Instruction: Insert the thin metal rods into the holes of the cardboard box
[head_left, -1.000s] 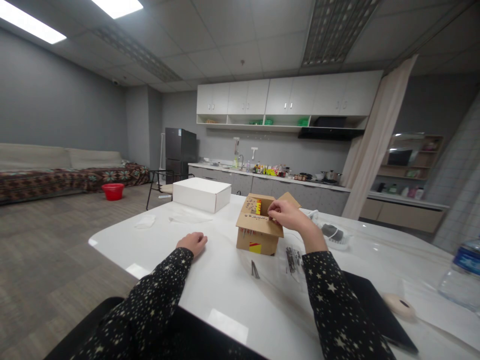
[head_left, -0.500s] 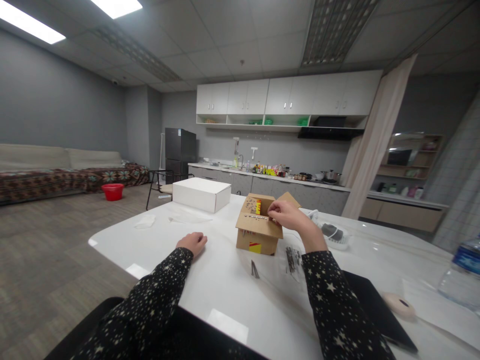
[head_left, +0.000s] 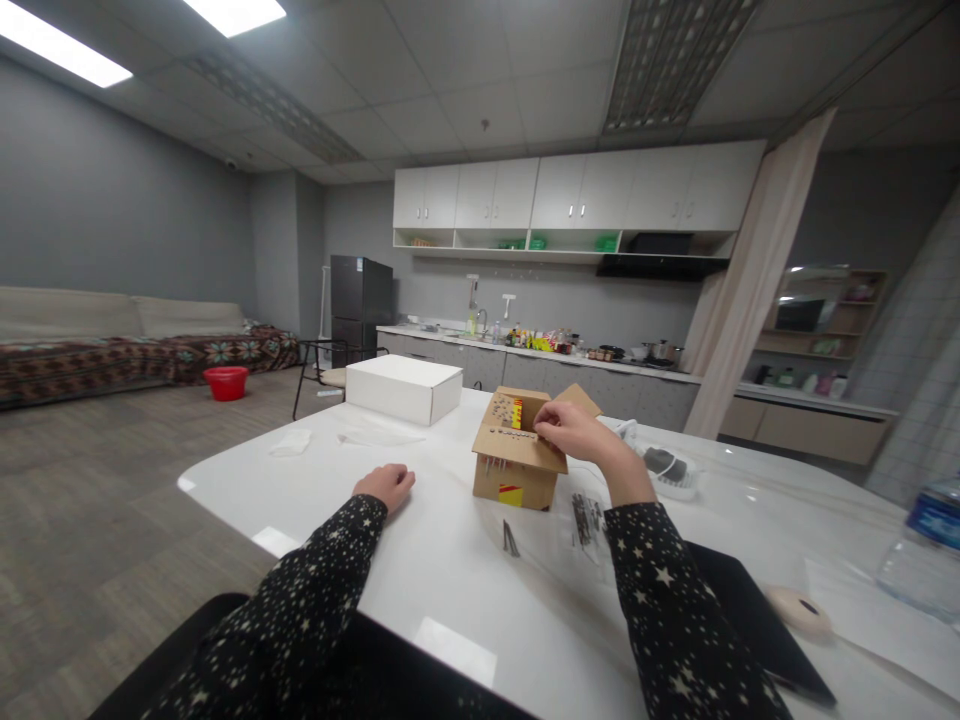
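Carton: sitting mid-tabletop, flaps open. Right hand: resting over the carton's near flap, fingertips pinching something small there; what, cannot tell. Left hand: lying loosely curled on the tabletop, left of the carton, holding nothing. Screws: lying just before the carton. White box: sitting behind-left. Bottle: standing far right.

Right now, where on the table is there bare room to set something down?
Bare top lies between the left hand and the cardboard box, and along the near edge left of the loose nails. It is crowded on the right: nail bag, dark pad, bottle, with the right hand on the box.
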